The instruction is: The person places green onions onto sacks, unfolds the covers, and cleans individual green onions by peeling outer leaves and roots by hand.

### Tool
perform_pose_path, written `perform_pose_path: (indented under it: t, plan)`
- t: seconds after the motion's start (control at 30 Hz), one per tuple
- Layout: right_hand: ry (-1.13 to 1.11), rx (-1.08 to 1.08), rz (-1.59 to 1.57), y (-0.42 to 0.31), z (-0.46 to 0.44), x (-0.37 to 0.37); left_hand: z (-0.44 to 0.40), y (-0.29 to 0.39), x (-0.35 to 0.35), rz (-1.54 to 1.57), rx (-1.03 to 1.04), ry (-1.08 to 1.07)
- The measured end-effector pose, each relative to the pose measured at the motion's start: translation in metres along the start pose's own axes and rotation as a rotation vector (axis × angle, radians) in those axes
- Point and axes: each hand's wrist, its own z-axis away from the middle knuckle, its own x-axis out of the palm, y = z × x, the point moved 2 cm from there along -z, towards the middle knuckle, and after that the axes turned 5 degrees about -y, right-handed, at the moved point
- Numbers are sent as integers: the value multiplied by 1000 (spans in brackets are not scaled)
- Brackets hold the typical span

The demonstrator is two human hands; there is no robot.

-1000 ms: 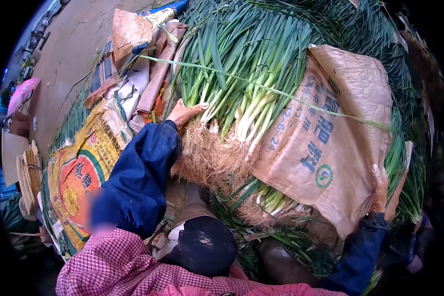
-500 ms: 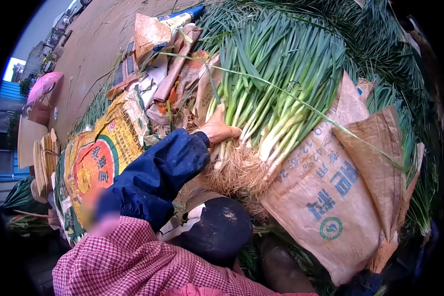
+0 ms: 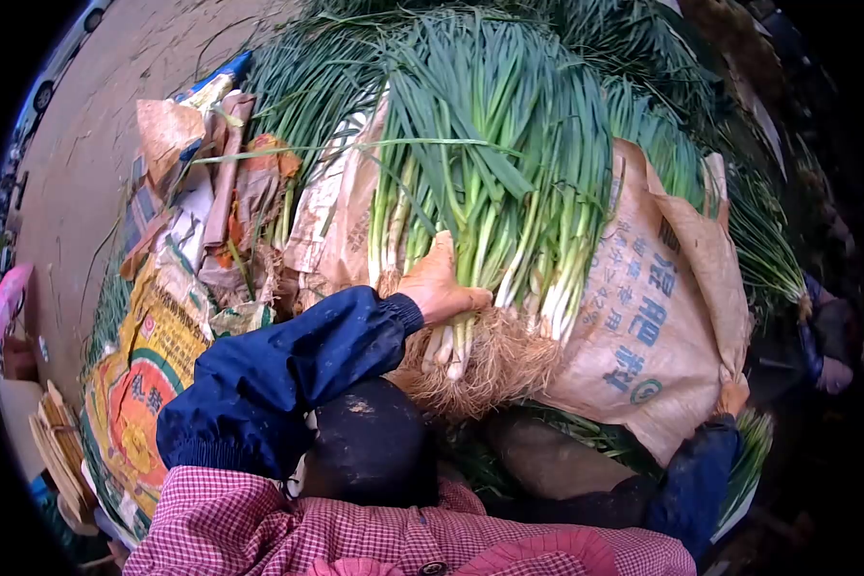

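A thick bunch of green onions (image 3: 494,192), with long flat leaves, white stems and tangled roots, lies in front of me on a tan woven sack (image 3: 600,355). My left hand (image 3: 442,290) grips the lower stems just above the roots, its thumb across them and its index finger pointing up; the other fingers are hidden. At the right, my right hand (image 3: 732,396) is closed on the gathered edge of the sack, which is pulled up beside the bunch. Blue printed characters show on the sack.
A yellow and red printed sack (image 3: 144,379) lies to the left, near crumpled bags and cloth (image 3: 197,206). More green onions (image 3: 307,96) are heaped behind and at the right. My dark-clad knee (image 3: 370,446) is close below the bunch. A pink umbrella (image 3: 10,298) stands far left.
My right hand has come into view at the right, holding the sack edge. The sack's right side has folded inward and upward. My left hand stays on the stems while the view has shifted.
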Motion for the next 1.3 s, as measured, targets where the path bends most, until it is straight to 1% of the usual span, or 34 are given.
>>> perform_pose_path:
  t: [0.03, 0.07, 0.1, 0.13, 0.17, 0.2, 0.27, 0.3, 0.33, 0.37, 0.4, 0.47, 0.5, 0.53, 0.57, 0.63, 0.7, 0.73, 0.77, 0.8, 0.83, 0.9, 0.93, 0.97, 1.0, 1.03, 1.07, 1.1, 1.13, 1.17, 1.2, 1.23, 1.27, 1.3]
  plan:
    - [28, 18, 108, -3, 5, -2, 0, -1, -6, -24, 3, 45]
    - [46, 32, 184, -7, 8, -2, -12, -25, 3, -336, 1, 262]
    - [57, 42, 224, -12, 10, -2, -21, -49, 4, -252, -17, 268]
    - [37, 79, 139, -41, 26, 0, -30, -73, 5, -168, -35, 276]
    - [25, 98, 105, -43, 30, -4, -24, -68, 3, 215, -32, 105]
    - [14, 119, 70, -42, 33, -8, -16, -62, 1, 588, -92, -42]
    - [17, 84, 143, -27, 22, -5, -21, -64, 1, 551, -56, -61]
    - [6, 84, 147, -35, 26, -5, -18, -57, -2, 549, -40, -68]
    - [12, 145, 119, -58, 37, -7, -13, -47, -4, 487, -44, -69]
    - [15, 173, 101, -59, 37, -8, -11, -38, -7, 421, -41, -68]
    - [19, 201, 84, -58, 38, -9, -29, -59, 3, 371, 54, -48]
    - [167, -10, 3, -30, 34, -8, -29, -47, 6, 340, 112, -38]
    - [150, -13, 8, -27, 36, -4, -25, -31, 7, 348, 91, -75]
    - [224, 29, 20, -22, 36, -3, -20, -15, 7, 356, 69, -111]
    - [311, 70, 27, -14, 38, -17, -27, -7, 20, 277, 108, -151]
    - [268, 74, -49, -5, 38, -40, -29, 23, 39, 112, 146, -156]
    - [270, 190, 131, -17, 53, -46, -40, 52, 50, -149, 152, -252]
    - [320, 232, 291, -31, 61, -44, -59, 46, 72, -180, 165, -240]
    - [250, 380, 498, -47, 66, -44, -84, 33, 98, -212, 177, -227]
    - [197, 369, 687, -20, 53, -48, -107, 24, 122, -243, 189, -214]
    - [136, 354, 858, 7, 39, -46, -103, 26, 117, -291, 192, -207]
    - [341, 280, 909, -82, 74, -30, -92, 29, 108, -385, 198, -193]
    - [336, 60, 865, -92, 75, -13, -89, 27, 102, 187, 117, -323]
    - [384, -263, 935, -104, 78, 20, -72, 31, 88, 132, 228, -382]
    - [12, -415, 559, -182, 112, 29, -48, 41, 71, 86, 342, -436]
    - [-259, -565, 315, -224, 135, 57, -23, 51, 60, -27, 245, -294]
    - [-510, -491, 300, -269, 170, 80, -10, 46, 63, -15, 207, -158]
    - [-611, -519, 381, -294, 197, 107, 5, 40, 68, -7, 173, -21]
    - [-534, -573, 577, -281, 199, 166, 25, 30, 73, 84, 207, -9]
    - [-499, -584, 584, -287, 204, 179, 37, 7, 92, 99, 203, 118]
    - [-464, -595, 591, -293, 209, 191, 66, 4, 99, 102, 257, 101]
    - [-478, -570, 420, -315, 219, 156, 101, 1, 105, 394, 255, -16]
    - [-293, -617, 245, -318, 230, 132, 126, -8, 107, 498, 172, -126]
    - [-238, -629, 224, -320, 242, 105, 147, -21, 111, 570, 229, -152]
